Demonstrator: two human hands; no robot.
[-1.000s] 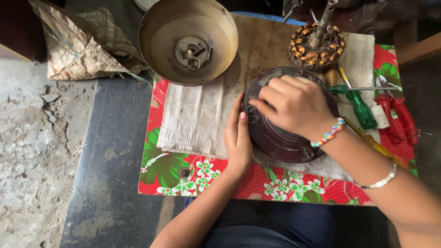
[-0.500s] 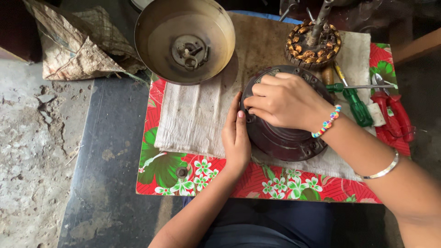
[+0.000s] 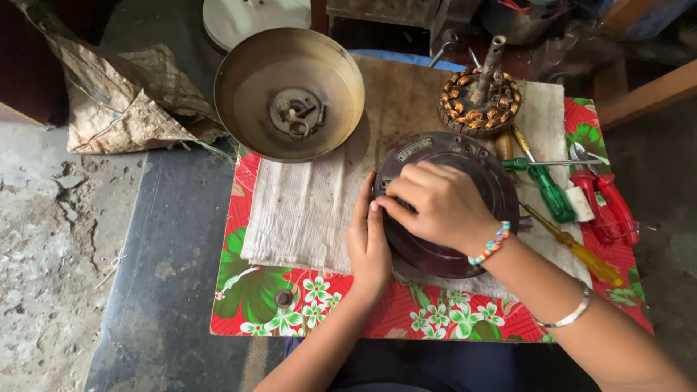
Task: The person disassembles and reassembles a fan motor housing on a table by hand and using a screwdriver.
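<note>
Our right hand point(image 3: 435, 203) covered the centre of the dark round motor housing point(image 3: 465, 156); our fingertips there were hidden. The white disc point(image 3: 254, 18) was cut off by the top edge; small parts in the brass bowl point(image 3: 290, 94) were indistinct.

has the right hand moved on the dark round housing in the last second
Yes, slightly: the right hand has slid left across the dark round housing, toward the left hand at its rim.

A low floral-topped table point(image 3: 254, 290) stands on rough grey concrete floor point(image 3: 43, 239).

right arm: multicolour bead bracelet point(image 3: 490, 244) | silver bangle point(image 3: 570, 314) | dark blue trousers point(image 3: 428, 366)
</note>
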